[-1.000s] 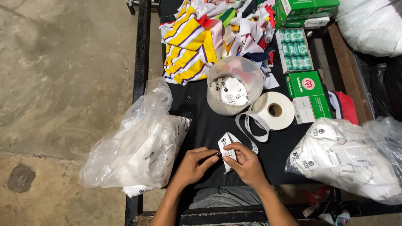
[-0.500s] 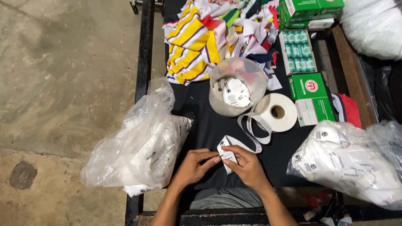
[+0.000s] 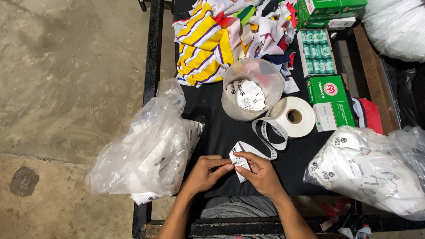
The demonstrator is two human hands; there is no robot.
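My left hand (image 3: 208, 171) and my right hand (image 3: 260, 171) meet at the near edge of a black table (image 3: 221, 128). Both pinch the loose end of a white printed label strip (image 3: 239, 160) between fingertips. The strip runs in a loop up to a white label roll (image 3: 294, 117) lying flat on the table. Just beyond the roll stands a clear plastic bowl (image 3: 250, 90) with several cut white labels inside.
A clear plastic bag (image 3: 146, 150) of white labels hangs over the table's left edge; another bag (image 3: 369, 170) lies at the right. Striped yellow and mixed fabric pieces (image 3: 212, 44) are piled at the back. Green boxes (image 3: 330, 102) and thread spools (image 3: 316, 51) sit back right.
My hands have stayed at the strip's end with only small finger movements. The view has shifted slightly.
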